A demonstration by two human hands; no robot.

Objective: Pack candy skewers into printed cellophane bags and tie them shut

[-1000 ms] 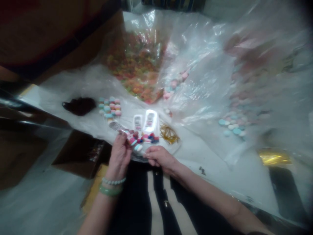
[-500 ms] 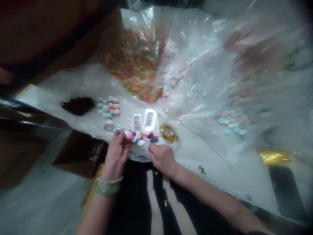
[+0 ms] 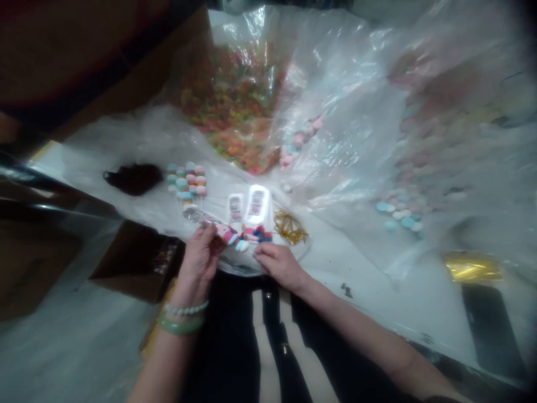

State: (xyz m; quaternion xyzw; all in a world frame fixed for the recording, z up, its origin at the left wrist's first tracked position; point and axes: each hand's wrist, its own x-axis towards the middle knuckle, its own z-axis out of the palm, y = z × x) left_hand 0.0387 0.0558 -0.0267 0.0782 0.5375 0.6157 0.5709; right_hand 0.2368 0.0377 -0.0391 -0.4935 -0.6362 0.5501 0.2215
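My left hand (image 3: pixel 200 254), with a beaded bracelet and a green bangle at the wrist, is closed on a small clear packet (image 3: pixel 226 233) with pink, blue and white pieces showing in it. My right hand (image 3: pixel 280 267) is pinched close to the packet's right side; what its fingertips hold is too blurred to make out. Just beyond my hands lie two stacks of white labels (image 3: pixel 257 204) and some red, blue and pink pieces (image 3: pixel 257 233). Gold twist ties (image 3: pixel 290 226) lie right of the labels. Marshmallow skewers (image 3: pixel 187 182) lie to the left.
A large clear bag of colourful candies (image 3: pixel 239 123) stands at the back, beside plastic bags of pastel marshmallows (image 3: pixel 398 210). A dark bundle (image 3: pixel 133 179) lies left. Below it is an open cardboard box (image 3: pixel 126 263). A gold packet (image 3: pixel 472 267) and a dark flat slab (image 3: pixel 493 327) lie right.
The packet in my left hand has shifted slightly, and its silvery patterned end shows more clearly to the upper left. My right hand stays almost in place.
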